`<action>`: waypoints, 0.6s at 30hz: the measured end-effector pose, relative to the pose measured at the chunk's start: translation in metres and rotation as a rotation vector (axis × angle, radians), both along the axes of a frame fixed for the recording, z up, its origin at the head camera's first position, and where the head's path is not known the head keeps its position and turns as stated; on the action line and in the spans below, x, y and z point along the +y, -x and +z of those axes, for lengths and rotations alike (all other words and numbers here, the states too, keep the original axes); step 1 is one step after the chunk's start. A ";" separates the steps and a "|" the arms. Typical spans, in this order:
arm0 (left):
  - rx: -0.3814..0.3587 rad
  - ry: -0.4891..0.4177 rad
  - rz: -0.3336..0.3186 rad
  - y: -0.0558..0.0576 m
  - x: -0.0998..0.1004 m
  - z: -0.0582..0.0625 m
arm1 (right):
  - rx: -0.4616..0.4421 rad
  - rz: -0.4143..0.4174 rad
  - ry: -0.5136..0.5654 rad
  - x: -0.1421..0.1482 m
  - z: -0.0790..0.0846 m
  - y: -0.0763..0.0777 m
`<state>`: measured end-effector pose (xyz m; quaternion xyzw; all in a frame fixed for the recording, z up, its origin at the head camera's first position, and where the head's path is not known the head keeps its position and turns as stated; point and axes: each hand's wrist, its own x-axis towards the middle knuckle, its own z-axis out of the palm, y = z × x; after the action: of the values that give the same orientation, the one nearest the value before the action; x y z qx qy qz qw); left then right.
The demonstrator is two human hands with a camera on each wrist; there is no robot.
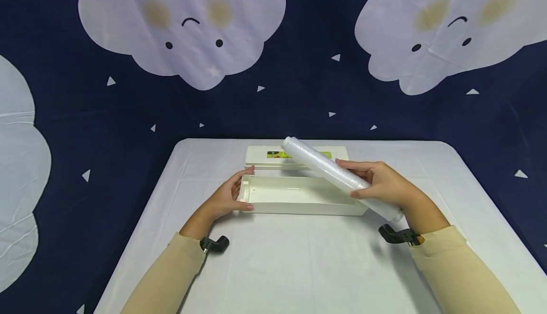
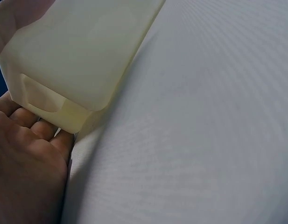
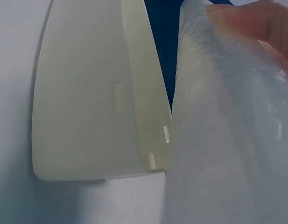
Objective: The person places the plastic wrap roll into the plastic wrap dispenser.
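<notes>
Dark blue cloth (image 1: 299, 105) printed with pale clouds (image 1: 183, 0) spreads beyond a white-covered tabletop (image 1: 273, 266). Over it, the person's right hand (image 1: 382, 183) has its thumb and fingers curled round a roll of clear film (image 1: 326, 166), parted only about as far as the roll is thick. Most of the roll reaches from that hand toward 10 o'clock; the short end points to 4 o'clock, beside the wrist. Its slanting axis crosses the right half of a white box (image 1: 290, 208), whose own length runs from 9 to 3 o'clock; whether roll and rim touch cannot be told. Of the two hands, the right is the one at the roll.

At the box's 9 o'clock end, the left hand (image 1: 226, 197) holds on, thumb on the near side and fingers round the far corner, spread across the box's width. Just beyond the box, toward 12 o'clock, lies a white cover (image 1: 256, 158) with a green and yellow label (image 1: 273, 154), partly hidden by the roll's far end. Black wrist straps (image 1: 215, 244) show at both tan sleeves (image 1: 171, 269).
</notes>
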<state>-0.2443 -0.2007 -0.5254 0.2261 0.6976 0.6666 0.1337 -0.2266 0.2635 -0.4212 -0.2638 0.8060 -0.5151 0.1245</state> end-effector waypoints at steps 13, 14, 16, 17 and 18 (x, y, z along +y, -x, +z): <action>0.017 -0.002 -0.013 0.001 -0.002 -0.001 | -0.013 0.062 -0.021 -0.011 -0.002 0.000; 0.020 0.001 -0.015 0.001 -0.002 -0.001 | -0.013 0.065 -0.022 -0.012 -0.002 0.000; 0.024 0.009 -0.015 0.001 -0.002 -0.001 | -0.011 0.076 -0.023 -0.013 -0.002 0.001; 0.026 0.011 -0.015 0.001 -0.002 -0.001 | -0.008 0.083 -0.024 -0.013 -0.002 0.002; 0.028 0.013 -0.014 0.001 -0.002 -0.001 | -0.001 0.088 -0.028 -0.014 -0.002 0.002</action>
<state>-0.2457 -0.2025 -0.5261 0.2396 0.7022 0.6577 0.1301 -0.2289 0.2499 -0.4234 -0.2970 0.8006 -0.4980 0.1510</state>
